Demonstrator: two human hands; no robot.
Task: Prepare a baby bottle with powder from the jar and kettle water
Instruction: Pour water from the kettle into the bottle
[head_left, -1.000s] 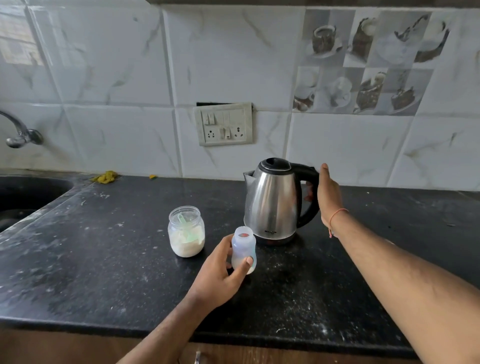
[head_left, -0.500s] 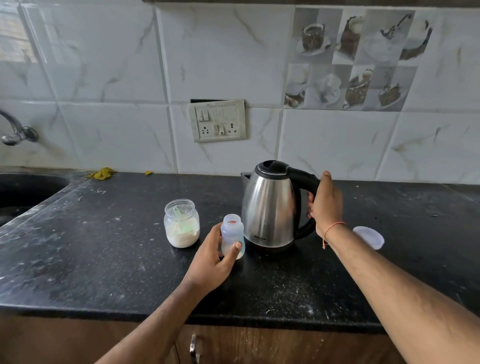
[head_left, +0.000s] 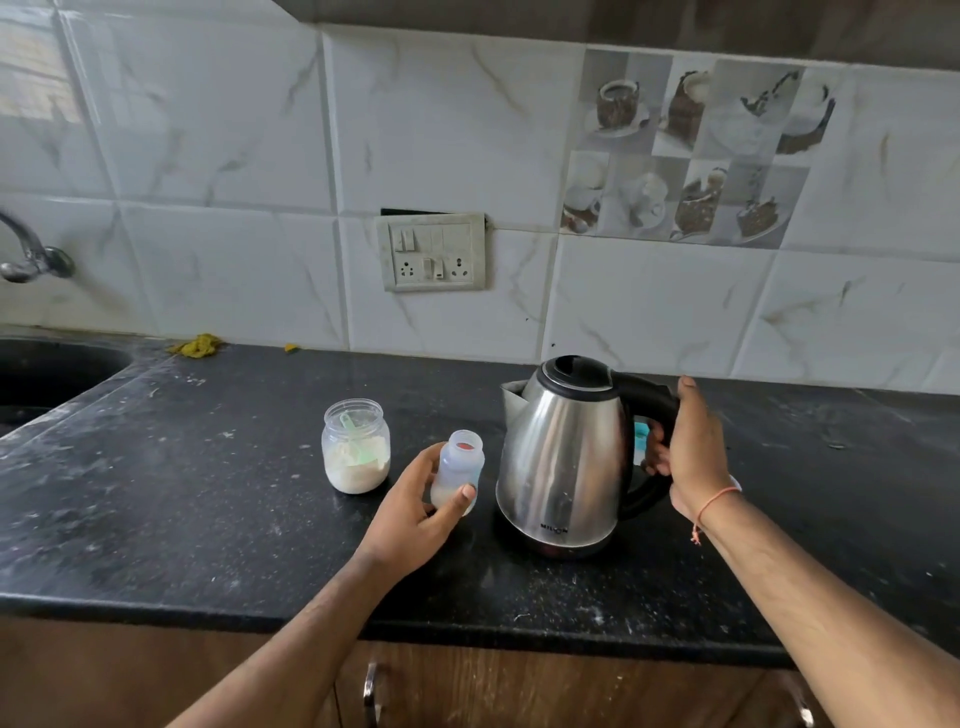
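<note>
Kettle (head_left: 563, 467) marked MILTON, right hand (head_left: 691, 447) gripping handle

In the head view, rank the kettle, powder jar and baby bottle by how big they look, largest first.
1. Kettle, by far the largest.
2. Powder jar.
3. Baby bottle, similar in height to the jar but narrower.
All three stand at a similar distance, so the order should hold.

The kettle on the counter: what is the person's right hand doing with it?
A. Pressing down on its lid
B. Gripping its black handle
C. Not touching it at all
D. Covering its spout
B: the right hand has its fingers curled round the black handle at the back of the kettle, which stands upright on the counter, lid shut.
</note>
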